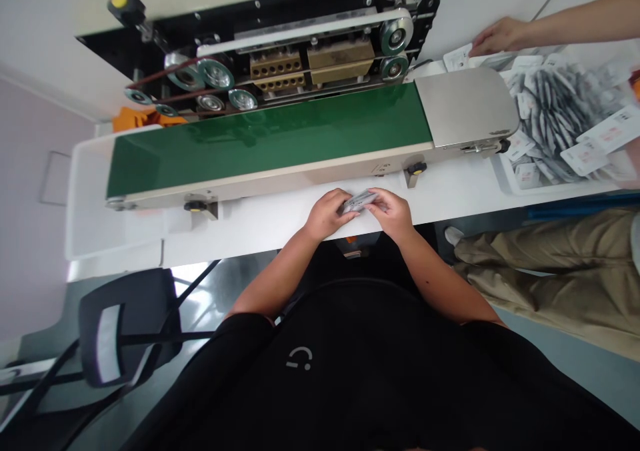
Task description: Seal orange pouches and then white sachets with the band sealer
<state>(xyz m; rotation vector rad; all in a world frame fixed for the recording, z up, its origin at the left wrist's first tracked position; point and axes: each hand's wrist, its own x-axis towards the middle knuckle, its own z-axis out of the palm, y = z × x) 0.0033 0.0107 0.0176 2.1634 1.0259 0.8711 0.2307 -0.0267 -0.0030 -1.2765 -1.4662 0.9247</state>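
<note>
Silver sachet (358, 201) between left hand (329, 214) and right hand (394, 214), print unreadable

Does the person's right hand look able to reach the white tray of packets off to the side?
Probably yes. The right hand is holding a silver packet, but the way along the table to the tray looks free; the conveyor lies beside that path, not across it.
</note>
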